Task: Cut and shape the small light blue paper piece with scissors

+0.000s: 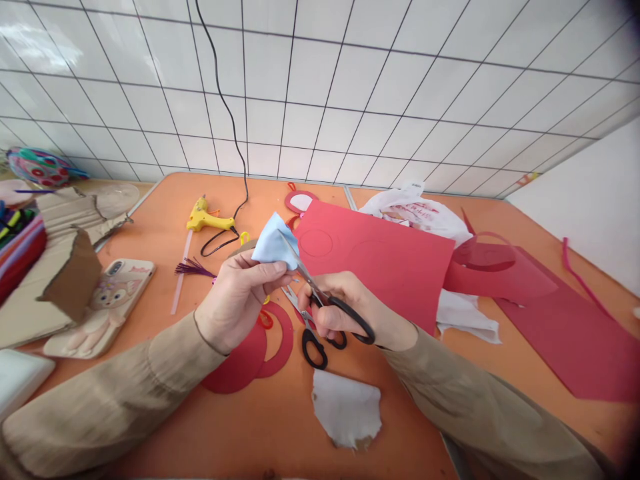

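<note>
My left hand (235, 293) pinches a small folded piece of light blue cloth (275, 241) between thumb and fingers. Black-handled scissors (353, 315) are in my right hand (345, 300), their blades lying across the right side of the cloth. Below my hands, a second pair of scissors (313, 348) with black handles rests on the orange table (225, 440). Red round pieces (240, 363), one of them a ring, lie partly under my left hand. A large red sheet (385, 267) lies behind my right hand.
A yellow glue gun (210, 219) with a black cord stands at the back left. Cut cardboard (45, 280) and a phone (105, 307) lie left. At the back right are a white plastic bag (425, 213) and more red sheet (570, 327). White scrap (347, 407) lies near the front.
</note>
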{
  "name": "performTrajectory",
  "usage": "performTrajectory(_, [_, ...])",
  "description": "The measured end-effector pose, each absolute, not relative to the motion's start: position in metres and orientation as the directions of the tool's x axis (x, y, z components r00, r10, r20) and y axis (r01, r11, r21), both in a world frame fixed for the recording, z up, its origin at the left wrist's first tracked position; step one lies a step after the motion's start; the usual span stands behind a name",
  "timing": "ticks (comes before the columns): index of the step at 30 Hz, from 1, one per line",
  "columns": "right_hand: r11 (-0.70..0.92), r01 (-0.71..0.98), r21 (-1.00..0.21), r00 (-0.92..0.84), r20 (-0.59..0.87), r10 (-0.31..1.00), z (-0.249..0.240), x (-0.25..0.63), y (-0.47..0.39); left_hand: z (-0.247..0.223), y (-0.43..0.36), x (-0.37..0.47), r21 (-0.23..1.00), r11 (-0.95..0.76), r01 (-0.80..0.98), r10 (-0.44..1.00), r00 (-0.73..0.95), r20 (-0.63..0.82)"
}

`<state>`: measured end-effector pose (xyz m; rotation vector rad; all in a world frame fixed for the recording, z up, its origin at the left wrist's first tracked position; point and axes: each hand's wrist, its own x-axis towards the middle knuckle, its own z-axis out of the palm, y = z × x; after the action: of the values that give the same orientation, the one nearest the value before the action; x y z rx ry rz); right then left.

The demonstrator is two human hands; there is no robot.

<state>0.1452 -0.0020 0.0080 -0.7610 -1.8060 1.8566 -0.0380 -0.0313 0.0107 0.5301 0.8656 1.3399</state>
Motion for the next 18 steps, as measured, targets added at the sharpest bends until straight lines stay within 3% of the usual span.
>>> performTrajectory(18, [-0.03,0.083,-0.996,-0.757,-0.083,0.649,0.0059,0.1467,-0.0008,0.0104,-0.0313,-0.0382,0.775,0.182,-0.605,0.973,-0.001,-0.229])
